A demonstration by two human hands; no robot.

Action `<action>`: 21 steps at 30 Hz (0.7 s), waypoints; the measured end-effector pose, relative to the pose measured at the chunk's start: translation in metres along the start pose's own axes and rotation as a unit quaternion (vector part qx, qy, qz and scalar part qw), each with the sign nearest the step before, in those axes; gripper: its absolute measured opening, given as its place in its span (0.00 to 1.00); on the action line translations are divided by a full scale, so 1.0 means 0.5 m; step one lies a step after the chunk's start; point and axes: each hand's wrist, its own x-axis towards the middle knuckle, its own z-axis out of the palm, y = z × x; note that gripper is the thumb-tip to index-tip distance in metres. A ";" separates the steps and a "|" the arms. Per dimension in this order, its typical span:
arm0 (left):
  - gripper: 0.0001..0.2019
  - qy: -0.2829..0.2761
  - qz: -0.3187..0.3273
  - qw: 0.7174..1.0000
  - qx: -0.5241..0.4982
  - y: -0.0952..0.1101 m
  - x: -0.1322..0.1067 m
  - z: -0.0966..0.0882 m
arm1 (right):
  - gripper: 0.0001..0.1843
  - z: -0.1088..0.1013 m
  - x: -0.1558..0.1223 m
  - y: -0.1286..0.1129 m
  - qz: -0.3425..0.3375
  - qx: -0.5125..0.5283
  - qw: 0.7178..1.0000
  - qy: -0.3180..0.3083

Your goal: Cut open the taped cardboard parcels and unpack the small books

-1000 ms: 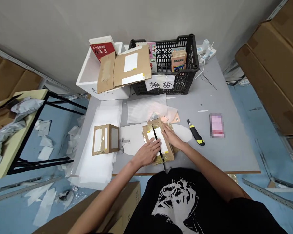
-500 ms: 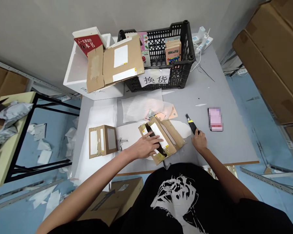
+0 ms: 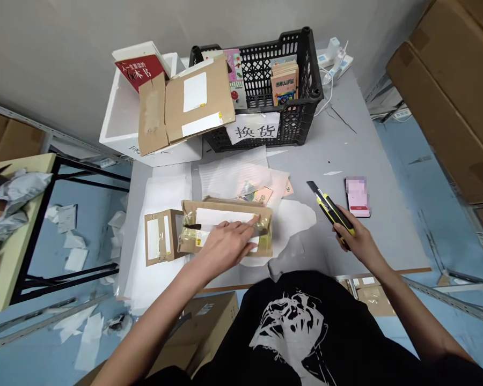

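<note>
My left hand rests flat on a taped cardboard mailer, fingertips on its white label. Clear tape crosses the mailer, and it lies on a white sheet. My right hand grips a yellow-and-black utility knife by its handle, with the blade end pointing up and left. A second cardboard mailer lies just left of the first, touching it. A phone with a blurred pink screen lies beyond my right hand.
A black plastic crate holds books behind a paper sign with Chinese characters. Left of it, a flattened cardboard mailer rests on a white foam box. White packing sheets cover the grey table. Cardboard boxes stand at right.
My right hand has lifted the utility knife off the table. The mailer under my left hand has turned from lengthwise to crosswise. The view has shifted slightly.
</note>
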 end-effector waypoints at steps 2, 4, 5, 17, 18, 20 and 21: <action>0.14 -0.007 -0.029 0.999 -0.022 -0.033 0.018 0.050 | 0.35 -0.008 -0.024 -0.046 0.001 0.030 0.998 -0.048; 0.16 -0.016 -0.049 0.997 -0.063 -0.066 0.031 0.106 | 0.33 0.001 -0.032 -0.077 0.001 0.013 0.995 -0.098; 0.17 -0.021 -0.055 0.995 -0.085 -0.080 0.035 0.130 | 0.31 0.010 -0.031 -0.087 -0.003 -0.005 0.993 -0.121; 0.14 -0.016 -0.046 0.989 -0.141 -0.103 0.026 0.182 | 0.22 0.107 0.050 -0.095 -0.106 -0.156 0.952 -0.243; 0.14 -0.014 -0.045 0.989 -0.141 -0.103 0.026 0.182 | 0.22 0.108 0.053 -0.095 -0.106 -0.163 0.950 -0.246; 0.14 -0.009 -0.043 0.989 -0.140 -0.102 0.024 0.184 | 0.22 0.109 0.061 -0.097 -0.091 -0.171 0.946 -0.258; 0.14 -0.006 -0.043 0.989 -0.139 -0.102 0.024 0.186 | 0.22 0.108 0.064 -0.098 -0.078 -0.172 0.945 -0.267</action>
